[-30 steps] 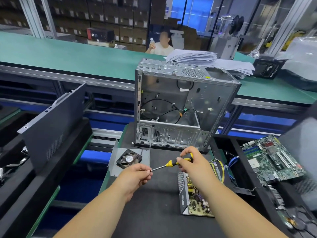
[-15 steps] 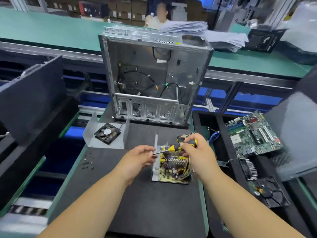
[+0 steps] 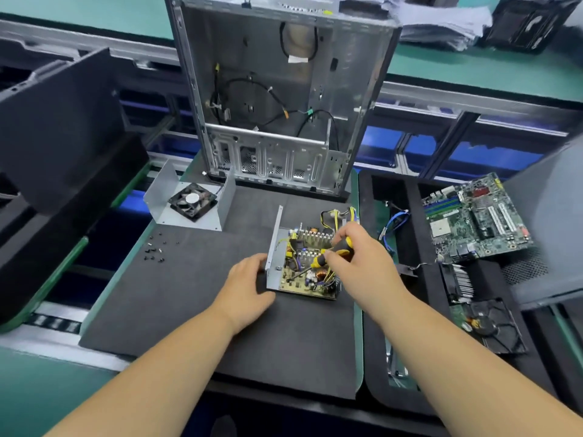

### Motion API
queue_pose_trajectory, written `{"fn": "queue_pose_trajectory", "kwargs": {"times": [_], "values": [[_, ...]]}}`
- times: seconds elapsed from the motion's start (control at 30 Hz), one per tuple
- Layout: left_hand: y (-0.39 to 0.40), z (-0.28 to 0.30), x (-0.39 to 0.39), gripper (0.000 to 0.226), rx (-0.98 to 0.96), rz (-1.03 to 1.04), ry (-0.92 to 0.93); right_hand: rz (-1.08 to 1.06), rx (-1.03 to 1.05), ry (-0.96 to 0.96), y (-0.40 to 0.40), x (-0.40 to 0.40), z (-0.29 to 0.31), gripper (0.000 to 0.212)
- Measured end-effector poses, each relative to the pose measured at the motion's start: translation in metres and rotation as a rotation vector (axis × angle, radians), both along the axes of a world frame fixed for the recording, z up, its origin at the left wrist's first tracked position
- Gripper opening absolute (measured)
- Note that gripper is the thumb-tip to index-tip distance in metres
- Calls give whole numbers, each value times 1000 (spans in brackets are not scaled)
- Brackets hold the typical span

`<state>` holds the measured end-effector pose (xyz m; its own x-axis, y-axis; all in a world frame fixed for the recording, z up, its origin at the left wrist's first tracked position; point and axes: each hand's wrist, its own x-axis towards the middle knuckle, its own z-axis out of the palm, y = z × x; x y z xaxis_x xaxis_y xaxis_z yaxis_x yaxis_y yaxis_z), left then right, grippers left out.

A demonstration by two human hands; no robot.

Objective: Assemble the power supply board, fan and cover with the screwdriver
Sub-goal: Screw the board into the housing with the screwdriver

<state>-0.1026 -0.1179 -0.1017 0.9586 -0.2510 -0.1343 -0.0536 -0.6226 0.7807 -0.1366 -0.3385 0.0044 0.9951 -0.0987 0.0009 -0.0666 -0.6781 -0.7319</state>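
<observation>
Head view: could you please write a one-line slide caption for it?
Right hand drives screwdriver into power supply board; left hand steadies its bracket.

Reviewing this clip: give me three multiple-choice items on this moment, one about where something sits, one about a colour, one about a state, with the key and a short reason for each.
1. Where does the loose fan lie?
A. Inside the computer case
B. On the bent metal cover, left of the power supply board
C. On the motherboard at the right

2. What colours is the screwdriver handle?
A. Yellow and black
B. Red and white
C. All blue

3. What is the right hand doing?
A. Resting flat on the mat
B. Holding a cable
C. Gripping the screwdriver, tip down on the power supply board

Key: 1 B, the fan sits on the metal cover near the case. 2 A, yellow with black shows between the fingers. 3 C, fingers curl round the handle above the power supply board, while the left hand steadies its metal side.
</observation>
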Motion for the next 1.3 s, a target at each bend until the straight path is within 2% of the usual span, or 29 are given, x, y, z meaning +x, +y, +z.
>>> {"fn": "queue_pose_trajectory", "kwargs": {"times": [0.1,0.23,0.43,1.3], "values": [[-1,-10,3,69,150,-38,-164,71,-149,-11,9,6,-2,17],[-2,-18,5,70,191,-33,-263,160,-292,-33,18,12,-1,17],[-2,-19,7,67,159,-21,-284,199,-313,-24,26,16,1,17],[-3,-24,9,68,232,-34,-282,432,-477,-21,46,31,16,13]]}}
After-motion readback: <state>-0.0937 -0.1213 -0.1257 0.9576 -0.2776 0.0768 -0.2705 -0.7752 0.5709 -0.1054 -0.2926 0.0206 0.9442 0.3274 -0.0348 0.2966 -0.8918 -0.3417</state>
